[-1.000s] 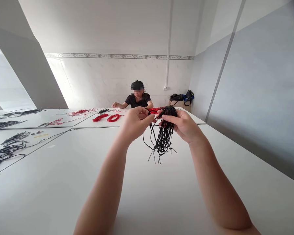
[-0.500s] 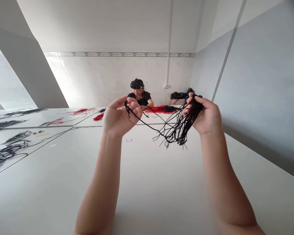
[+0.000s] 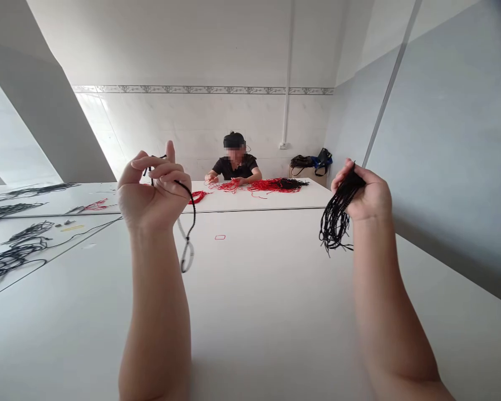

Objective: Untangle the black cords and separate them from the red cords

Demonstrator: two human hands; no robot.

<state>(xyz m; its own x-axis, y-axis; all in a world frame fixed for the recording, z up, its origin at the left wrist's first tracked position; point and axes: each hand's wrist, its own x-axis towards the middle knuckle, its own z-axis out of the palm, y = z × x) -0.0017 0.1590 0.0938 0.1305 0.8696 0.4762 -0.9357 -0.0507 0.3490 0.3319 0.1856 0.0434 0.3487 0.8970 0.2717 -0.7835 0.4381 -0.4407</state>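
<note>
Black cords pinched in the right hand could, I fear, spill if fingers loosen; the left hand curls round one strand.

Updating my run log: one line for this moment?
left hand: black cord | right hand: black cord bundle | hands: apart, over white table

upper centre: I'm facing a pale back wall, patterned border across it | right of centre: white conduit runs down to a socket | right: blue-grey wall | upper left: grey slanting pillar | lower half: white tables, seams showing | light: soft
</note>
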